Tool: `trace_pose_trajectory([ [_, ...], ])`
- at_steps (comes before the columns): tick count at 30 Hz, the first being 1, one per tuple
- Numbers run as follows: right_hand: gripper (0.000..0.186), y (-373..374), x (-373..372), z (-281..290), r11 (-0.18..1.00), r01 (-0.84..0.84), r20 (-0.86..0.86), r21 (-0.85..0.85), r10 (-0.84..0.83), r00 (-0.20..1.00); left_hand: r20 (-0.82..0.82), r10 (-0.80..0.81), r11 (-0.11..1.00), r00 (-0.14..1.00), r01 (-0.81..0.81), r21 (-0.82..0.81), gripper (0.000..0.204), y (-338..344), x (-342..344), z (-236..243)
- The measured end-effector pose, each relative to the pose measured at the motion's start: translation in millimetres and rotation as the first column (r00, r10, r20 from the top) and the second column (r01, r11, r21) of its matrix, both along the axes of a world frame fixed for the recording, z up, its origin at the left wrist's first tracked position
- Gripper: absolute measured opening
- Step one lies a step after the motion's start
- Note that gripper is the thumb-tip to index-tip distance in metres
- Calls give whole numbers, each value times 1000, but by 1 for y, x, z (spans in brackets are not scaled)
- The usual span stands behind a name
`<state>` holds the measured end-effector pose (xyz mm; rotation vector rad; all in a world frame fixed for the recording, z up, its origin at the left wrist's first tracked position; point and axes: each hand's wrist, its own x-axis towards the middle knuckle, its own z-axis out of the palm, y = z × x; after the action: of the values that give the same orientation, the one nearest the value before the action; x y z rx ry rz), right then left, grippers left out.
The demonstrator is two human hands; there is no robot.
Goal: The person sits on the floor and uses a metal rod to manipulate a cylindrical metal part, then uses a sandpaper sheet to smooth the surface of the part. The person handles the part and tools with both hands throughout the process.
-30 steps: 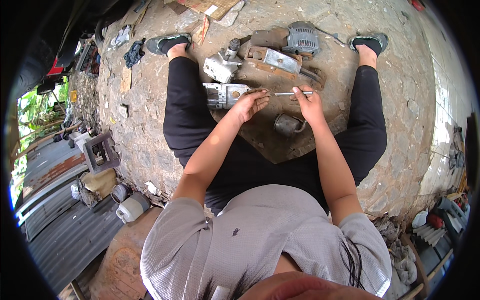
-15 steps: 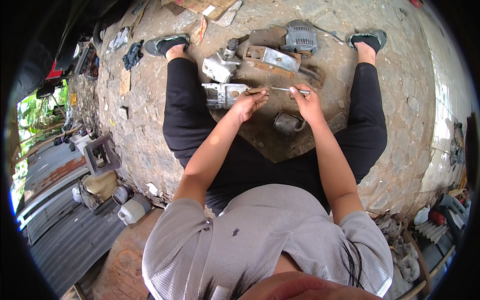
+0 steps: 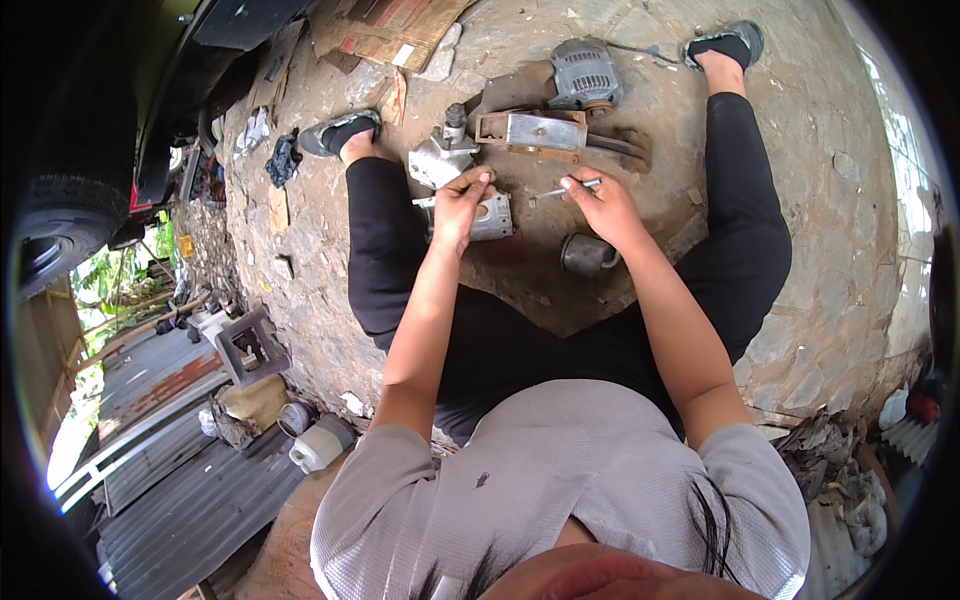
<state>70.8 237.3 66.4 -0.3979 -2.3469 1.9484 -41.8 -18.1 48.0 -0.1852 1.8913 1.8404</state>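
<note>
- Your left hand [image 3: 462, 205] rests on the silver housing [image 3: 483, 215]; fingertips are bunched together and pinch down at its top edge (what's between them is too small to tell).
- Your right hand [image 3: 603, 205] pinches a thin metal rod [image 3: 562, 189] between thumb and forefinger, the other fingers curled in. The rod lies roughly level and its free end points toward your left hand.
- The housing sits on the stone floor [image 3: 800, 230] between your spread legs, close to your left thigh. The rod is held just above the floor, right of the housing, a small gap between them.
- A dark round metal cup [image 3: 586, 254] sits on the floor just under your right wrist, apart from the housing.
- Beyond your hands: a second silver casting [image 3: 440, 160], touching or nearly touching the housing's far side (can't tell which).
- A rusty bracket with a grey plate [image 3: 545, 131] lies across the floor past the rod; a grey ribbed alternator [image 3: 585, 75] sits just behind it.
- Flattened cardboard [image 3: 385, 30] lies at the far edge of the floor, near your left foot.
- A dark rag [image 3: 283, 160] lies left of that foot.
- A hollow concrete block [image 3: 250, 345] and a pale jug [image 3: 320, 445] sit off the floor's left edge, well apart from the work.
</note>
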Motion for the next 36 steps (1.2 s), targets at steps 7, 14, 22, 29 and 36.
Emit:
trace_pose_trajectory([
  [7,27,14,-15,2,941,167,-43,-296,-188,981,-456,-367,859,811,109,-500,25,60,-100,39],
  [14,25,17,-25,22,900,258,41,-351,-260,965,-185,-847,328,498,215,-920,22,103,-189,4],
  [22,25,21,-27,14,884,255,33,-393,-264,964,30,-902,69,432,212,-975,20,131,-196,-10],
  [29,26,18,-28,12,879,248,51,-408,-249,967,55,-898,69,436,264,-962,23,133,-203,-11],
  [36,28,23,-27,4,857,267,55,-440,-271,961,-48,-847,193,530,222,-956,30,133,-215,9],
])
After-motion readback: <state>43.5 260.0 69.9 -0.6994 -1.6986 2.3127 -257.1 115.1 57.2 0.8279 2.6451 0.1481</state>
